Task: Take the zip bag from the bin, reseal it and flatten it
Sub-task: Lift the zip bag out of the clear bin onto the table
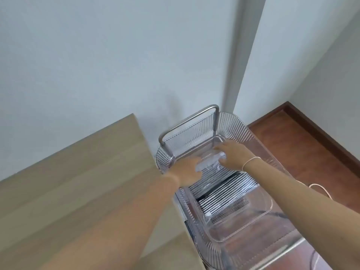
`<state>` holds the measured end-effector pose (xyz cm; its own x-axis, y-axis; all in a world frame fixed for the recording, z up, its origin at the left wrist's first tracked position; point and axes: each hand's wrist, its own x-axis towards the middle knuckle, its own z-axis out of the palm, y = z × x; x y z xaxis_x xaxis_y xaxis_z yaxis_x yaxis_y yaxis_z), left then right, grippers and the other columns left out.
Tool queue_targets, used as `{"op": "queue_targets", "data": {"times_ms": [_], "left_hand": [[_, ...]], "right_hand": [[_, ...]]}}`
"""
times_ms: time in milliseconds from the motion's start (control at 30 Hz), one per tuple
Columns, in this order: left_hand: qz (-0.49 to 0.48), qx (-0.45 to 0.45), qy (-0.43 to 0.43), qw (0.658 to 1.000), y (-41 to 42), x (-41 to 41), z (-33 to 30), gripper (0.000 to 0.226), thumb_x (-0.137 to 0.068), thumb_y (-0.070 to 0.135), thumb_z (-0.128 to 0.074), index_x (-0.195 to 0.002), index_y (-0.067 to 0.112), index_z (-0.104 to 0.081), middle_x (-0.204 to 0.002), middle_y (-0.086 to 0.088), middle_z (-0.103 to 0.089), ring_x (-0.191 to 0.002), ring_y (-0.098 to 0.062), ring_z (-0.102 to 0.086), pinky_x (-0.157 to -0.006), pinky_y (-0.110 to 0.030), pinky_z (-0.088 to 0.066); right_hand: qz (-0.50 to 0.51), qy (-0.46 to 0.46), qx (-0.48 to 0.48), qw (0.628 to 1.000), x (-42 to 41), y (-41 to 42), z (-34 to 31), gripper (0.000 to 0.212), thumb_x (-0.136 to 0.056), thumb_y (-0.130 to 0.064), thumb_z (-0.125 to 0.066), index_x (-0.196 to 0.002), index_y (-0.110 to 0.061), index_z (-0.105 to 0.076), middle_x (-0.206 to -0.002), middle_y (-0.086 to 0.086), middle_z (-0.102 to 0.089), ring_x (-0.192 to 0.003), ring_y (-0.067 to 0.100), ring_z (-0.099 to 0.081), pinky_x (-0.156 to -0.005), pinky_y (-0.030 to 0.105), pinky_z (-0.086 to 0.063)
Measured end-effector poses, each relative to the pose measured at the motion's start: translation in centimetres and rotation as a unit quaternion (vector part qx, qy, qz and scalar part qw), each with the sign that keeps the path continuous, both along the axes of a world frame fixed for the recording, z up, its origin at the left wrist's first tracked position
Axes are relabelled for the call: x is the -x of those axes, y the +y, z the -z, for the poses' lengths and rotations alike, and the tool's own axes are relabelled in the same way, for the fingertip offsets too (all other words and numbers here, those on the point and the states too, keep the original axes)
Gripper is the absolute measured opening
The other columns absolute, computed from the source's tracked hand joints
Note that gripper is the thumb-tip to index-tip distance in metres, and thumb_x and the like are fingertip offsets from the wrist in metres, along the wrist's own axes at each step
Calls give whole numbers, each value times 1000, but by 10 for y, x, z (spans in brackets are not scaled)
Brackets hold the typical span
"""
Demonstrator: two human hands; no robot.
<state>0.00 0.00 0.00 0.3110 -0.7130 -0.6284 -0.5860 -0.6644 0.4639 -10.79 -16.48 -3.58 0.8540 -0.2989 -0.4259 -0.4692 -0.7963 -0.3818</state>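
both hands are reached into the clear ribbed bin [233, 125], and the bag [209, 161] is seen between them, at the far end of the bin floor. the bag lies just right of the left hand [188, 169] and just left of the right hand [232, 155], with both sets of fingertips at or on its edges. its long axis appears to run from near-left to far-right, roughly across the gap between the palms, though its outline is blurred. neither hand is clearly nearer. the left hand is seen half curled, the right hand more spread with fingers extended; whether the bag is actually gripped by either cannot be told. the bag is thin, transparent, crinkled film, glossy with highlights, hard to separate from the bin's fluted plastic walls. a metal handle [187, 121] arches beyond the left hand; a wooden top [78, 172] lies to that hand's left. a lift from both ends is judged likely.
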Motion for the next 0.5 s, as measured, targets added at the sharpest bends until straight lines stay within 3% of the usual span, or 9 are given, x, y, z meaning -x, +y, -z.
{"op": "queue_targets", "data": {"times_ms": [100, 200, 267, 300, 400, 500], "left_hand": [[2, -12, 11, 1000, -2, 1, 17, 56, -89, 21, -45, -141, 29, -25, -148, -1, -36, -104, -18, -50, -93, -35, -41], [-22, -33, 17, 999, 0, 0, 34, 61, -90, 19, -46, -143, 29, -19, -151, 1, -32, -99, -16, -58, -82, -26, -44], [-40, -34, 14, 999, 2, -2, 38, 59, -89, 18, -45, -143, 28, -22, -141, -2, -44, -67, -9, -59, -63, -27, -50], [-46, -35, 13, 998, 4, -3, 39, 55, -89, 17, -44, -141, 26, -27, -134, -3, -49, -62, -9, -58, -62, -29, -51], [-62, -23, 25, 998, 8, -9, 38, 28, -90, 16, -41, -116, 18, -52, -118, -6, -60, -88, -17, -60, -71, -24, -45], [-76, 9, 47, 996, 13, -19, 29, 15, -90, 16, -45, -93, 17, -60, -90, 3, -60, -80, -10, -57, -66, -18, -38]], "right_hand": [[-22, 11, 28, 999, -3, -1, 11, 49, -81, -22, -49, -130, -26, -45, -138, 3, -47, -127, 23, -42, -106, 43, -38], [-30, 22, 44, 998, -4, -4, 19, 48, -81, -18, -50, -128, -26, -48, -132, 2, -51, -124, 23, -44, -107, 44, -36], [-43, 25, 72, 996, -7, -5, 18, 42, -82, -15, -50, -123, -26, -52, -126, 1, -55, -118, 24, -48, -104, 41, -37], [-53, 32, 86, 994, -9, -6, 18, 39, -82, -13, -49, -119, -25, -55, -121, 0, -57, -114, 24, -50, -101, 41, -38], [-65, 42, 113, 991, -13, -11, 13, 26, -85, -14, -47, -104, -23, -63, -104, -3, -63, -100, 21, -55, -96, 38, -42], [-88, 44, 137, 986, -15, -16, -1, 26, -91, -25, -40, -93, -19, -65, -83, -1, -65, -79, 17, -56, -80, 31, -48]]}}
